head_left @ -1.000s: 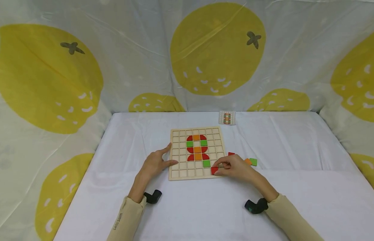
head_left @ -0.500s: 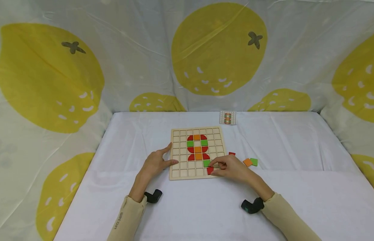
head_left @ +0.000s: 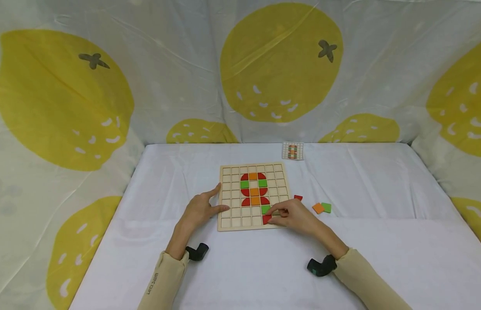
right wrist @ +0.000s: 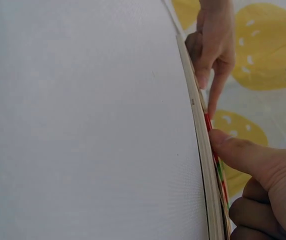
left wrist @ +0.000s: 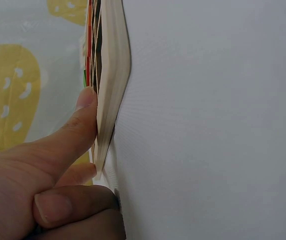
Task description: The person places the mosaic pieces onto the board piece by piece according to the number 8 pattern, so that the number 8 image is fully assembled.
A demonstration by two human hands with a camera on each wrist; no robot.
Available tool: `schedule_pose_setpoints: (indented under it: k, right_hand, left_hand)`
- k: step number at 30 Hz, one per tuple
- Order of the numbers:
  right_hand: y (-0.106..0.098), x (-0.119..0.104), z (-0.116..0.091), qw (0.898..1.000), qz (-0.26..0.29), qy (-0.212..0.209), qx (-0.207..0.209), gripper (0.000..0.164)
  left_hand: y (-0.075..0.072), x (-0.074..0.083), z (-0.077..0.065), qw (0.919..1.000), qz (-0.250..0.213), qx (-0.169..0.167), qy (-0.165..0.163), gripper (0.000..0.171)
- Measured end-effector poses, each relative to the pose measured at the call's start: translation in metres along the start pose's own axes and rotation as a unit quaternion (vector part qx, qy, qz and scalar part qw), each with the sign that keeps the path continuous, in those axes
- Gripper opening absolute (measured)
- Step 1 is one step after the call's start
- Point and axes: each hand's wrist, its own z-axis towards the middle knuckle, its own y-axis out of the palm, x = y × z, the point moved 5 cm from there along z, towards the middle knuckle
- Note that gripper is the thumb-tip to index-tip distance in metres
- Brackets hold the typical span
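A square wooden grid board (head_left: 236, 222) lies on the white cloth, with red, orange and green tiles forming a pattern in its middle. My left hand (head_left: 197, 211) is at the board's left side, thumb resting on its surface and index fingertip at the edge. Thumb and index finger of my right hand (head_left: 296, 215) pinch a red tile (head_left: 266, 219) over the front row, just below a green tile (head_left: 265, 209). Part of the red tile is hidden by the fingers. In the left wrist view, the thumb (left wrist: 78, 125) lies along the board's edge.
Right of the board lie a loose red tile (head_left: 298, 197), an orange tile (head_left: 318, 208) and a green tile (head_left: 326, 208). A small pattern card (head_left: 292, 151) sits behind the board. Lemon-print cloth (head_left: 279, 64) hangs at the back and sides.
My right hand has slid the red tile leftward along the front row to the column of the green tile. The left hand has stayed at the board's left side.
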Motion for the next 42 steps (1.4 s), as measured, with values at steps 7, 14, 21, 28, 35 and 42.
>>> schedule_pose_setpoints:
  k: [7,14,21,28,35,42]
  right_hand:
    - [0.002,0.0,0.0,1.0,0.008,0.007,0.009,0.015]
    - [-0.012,0.004,-0.004,0.999,0.006,0.024,0.03,0.015]
    - [-0.051,0.023,-0.014,0.995,-0.022,0.063,0.075,0.019]
    - [-0.081,0.045,-0.028,0.99,-0.038,0.103,0.089,0.024]
    - [-0.081,0.06,-0.026,0.988,-0.049,0.119,0.086,0.027]
    - [-0.081,0.064,-0.027,0.986,-0.048,0.141,0.077,0.031]
  left_hand:
    - [0.0,-0.001,0.001,0.9999,0.01,0.002,-0.002,0.09]
    - [0.001,-0.003,0.0,0.9999,-0.001,-0.003,-0.01,0.088]
    - [0.001,-0.003,-0.001,1.0,-0.001,-0.001,-0.01,0.089]
    - [0.002,-0.003,0.0,0.9999,-0.002,-0.004,-0.014,0.09]
    - [0.001,-0.002,0.0,0.9998,-0.004,-0.003,-0.02,0.091]
    - [0.0,-0.001,0.0,0.9999,0.0,-0.003,-0.016,0.091]
